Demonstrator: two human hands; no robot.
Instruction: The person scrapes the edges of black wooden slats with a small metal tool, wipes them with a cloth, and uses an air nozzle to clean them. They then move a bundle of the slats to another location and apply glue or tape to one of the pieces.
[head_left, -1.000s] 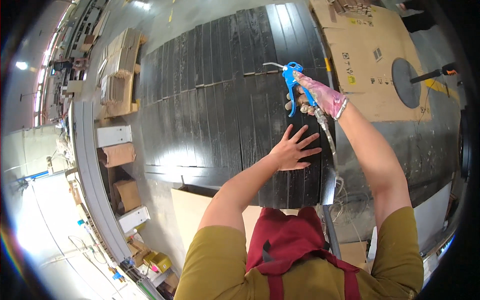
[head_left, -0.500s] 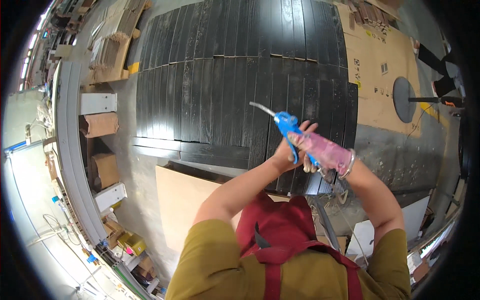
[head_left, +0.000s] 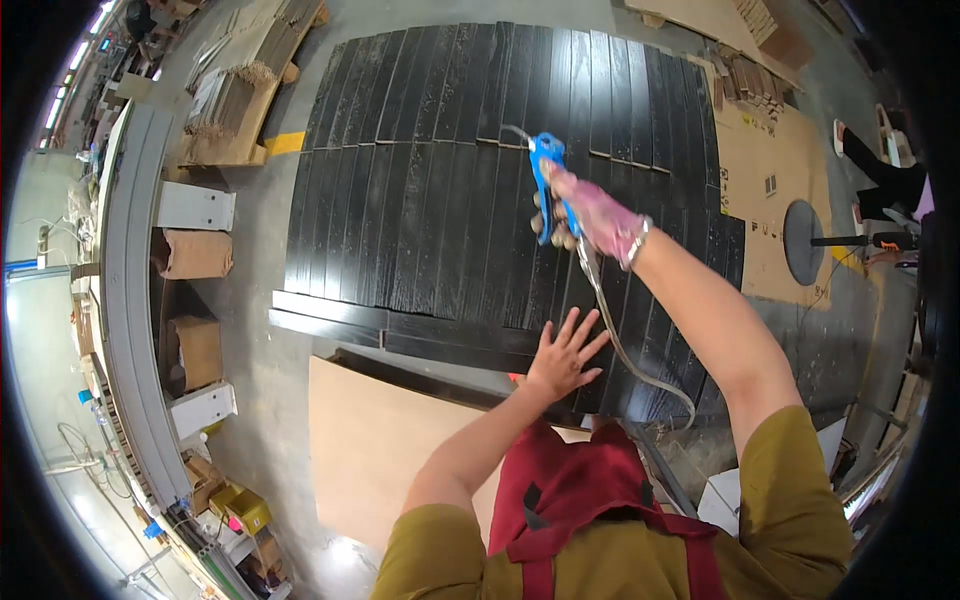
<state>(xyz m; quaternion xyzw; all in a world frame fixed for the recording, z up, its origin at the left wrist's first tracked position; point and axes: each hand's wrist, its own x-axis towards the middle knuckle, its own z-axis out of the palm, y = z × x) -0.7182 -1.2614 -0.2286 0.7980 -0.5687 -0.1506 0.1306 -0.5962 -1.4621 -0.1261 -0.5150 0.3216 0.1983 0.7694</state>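
Gloved in pink, my right hand (head_left: 598, 215) is wrapped round the handle of a blue air blow gun (head_left: 547, 160). The gun is held over black wood-grained boards (head_left: 430, 220) laid side by side in rows. Its thin metal nozzle points to the far left, above the seam between two rows. From the gun's lower end a clear hose (head_left: 625, 355) trails back toward me. My bare left hand (head_left: 566, 355) lies with spread fingers on the near edge of the boards, holding nothing.
A tan panel (head_left: 400, 440) lies close in front of me. Cardboard (head_left: 775, 200) spreads right of the boards, with a round grey disc (head_left: 803, 243) on it. Stacked brown strips (head_left: 235, 105) stand far left, and a long grey rail (head_left: 130, 300) runs along the left. Another person's legs (head_left: 868, 165) show far right.
My right hand has carried the blow gun forward and a little left over the boards. My left hand has left the gun and come back to the near boards, fingers spread.
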